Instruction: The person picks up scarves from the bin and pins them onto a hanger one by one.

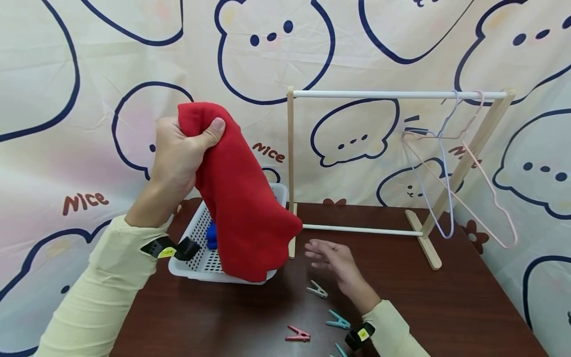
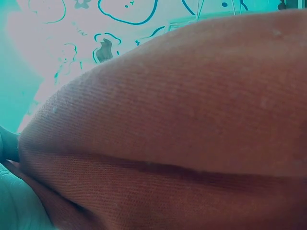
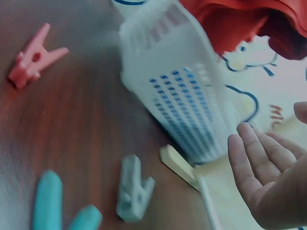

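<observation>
One hand, my left (image 1: 171, 156), pinches a top corner of the red cloth (image 1: 241, 193), thumb pressed on its front, the other fingertips hidden. The cloth hangs before the white basket (image 1: 183, 267), where something blue (image 1: 211, 235) shows. My right hand isn't touching the cloth, so a slackened thumb could let it slip; lowered carelessly, its bottom edge might catch on the basket's rim. Rightward, a pink peg (image 1: 298, 335) and a pale peg (image 1: 317, 290) lie on the table (image 1: 392, 287). Next is my right hand (image 1: 336, 265), fingers stretched out, nothing between them, near the cloth but apart. My wrist could knock the teal peg (image 1: 338, 320) if it dropped. Farthest right, two hangers (image 1: 452, 218) overlap on the rack (image 1: 379, 94); a bump might tangle them.
</observation>
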A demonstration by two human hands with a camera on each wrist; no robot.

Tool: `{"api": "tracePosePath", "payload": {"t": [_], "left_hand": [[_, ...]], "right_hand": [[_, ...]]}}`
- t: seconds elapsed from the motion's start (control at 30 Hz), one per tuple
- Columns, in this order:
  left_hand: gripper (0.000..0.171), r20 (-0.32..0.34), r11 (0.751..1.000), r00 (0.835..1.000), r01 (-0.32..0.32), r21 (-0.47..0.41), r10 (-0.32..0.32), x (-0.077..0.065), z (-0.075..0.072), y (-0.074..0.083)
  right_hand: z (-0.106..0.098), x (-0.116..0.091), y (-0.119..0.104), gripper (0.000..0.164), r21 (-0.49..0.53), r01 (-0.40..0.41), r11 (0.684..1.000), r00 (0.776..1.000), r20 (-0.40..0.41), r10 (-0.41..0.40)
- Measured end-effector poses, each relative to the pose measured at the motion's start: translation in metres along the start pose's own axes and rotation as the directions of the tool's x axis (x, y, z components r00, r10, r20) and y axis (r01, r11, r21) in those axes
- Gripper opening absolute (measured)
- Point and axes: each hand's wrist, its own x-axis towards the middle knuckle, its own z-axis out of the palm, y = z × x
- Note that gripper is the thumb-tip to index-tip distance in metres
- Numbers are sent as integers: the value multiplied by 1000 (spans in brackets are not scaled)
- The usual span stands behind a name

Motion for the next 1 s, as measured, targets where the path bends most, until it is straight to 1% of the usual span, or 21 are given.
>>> {"api": "tracePosePath", "payload": {"t": [0.13,0.23,0.5,0.67,0.8,1.0], "left_hand": [[47,16,1000,1000,8,17,-8,0,8,0],[47,27,1000,1000,7,21,-7,0,13,-1],[48,54,1000,998,12,27,-13,0,21,-3],[48,54,999,998,19,29,-21,1,25,-1],[47,65,999,998,23,27,-25,2,29,-1],[45,74,998,997,24,65,-29,3,36,-3]], "right_hand": [[-21,-5,-10,44,13,-4,1000,998,-55,4],[-35,-9,-15,45,26,-1,1000,996,-92,4],[-67,-21,-23,59,58,38,998,989,-147,-29],[-85,-29,-29,60,92,58,994,981,-188,-40],[-98,-38,-32,57,118,93,989,969,-239,-62],[-115,-52,-35,62,122,160,980,942,-317,-114]]}}
